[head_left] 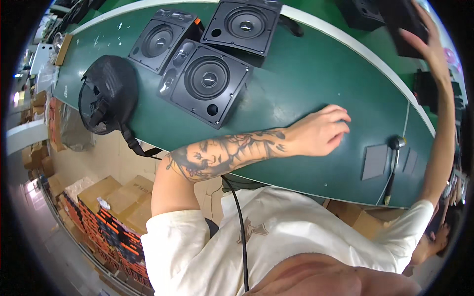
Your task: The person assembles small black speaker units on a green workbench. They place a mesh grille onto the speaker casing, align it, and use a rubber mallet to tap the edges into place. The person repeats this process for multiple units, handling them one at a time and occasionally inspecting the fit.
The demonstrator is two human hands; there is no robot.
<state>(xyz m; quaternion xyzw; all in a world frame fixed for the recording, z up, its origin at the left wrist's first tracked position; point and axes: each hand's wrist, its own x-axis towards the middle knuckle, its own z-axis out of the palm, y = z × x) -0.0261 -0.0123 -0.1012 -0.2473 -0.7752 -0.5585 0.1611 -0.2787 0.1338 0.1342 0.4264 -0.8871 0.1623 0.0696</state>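
Note:
My left hand (321, 130) rests on the green tabletop (291, 91) with its fingers loosely curled, and nothing shows in it. Its tattooed forearm lies along the near edge. At the far right my right hand (428, 42) is raised, thumb and fingers around the edge of a dark box (402, 24), slightly blurred. Left of the left hand stand three black speakers, their cones facing up: a near one (207, 81), a far left one (158, 42) and a far one (244, 24). Another black speaker (363, 12) is beside the dark box.
A black mesh bag (111, 91) with straps sits at the table's left edge. Near the right end lie a tool with a round head and dark handle (394, 158), a grey pad (375, 161) and a smaller one (410, 161). Cardboard boxes (118, 197) are stacked lower left.

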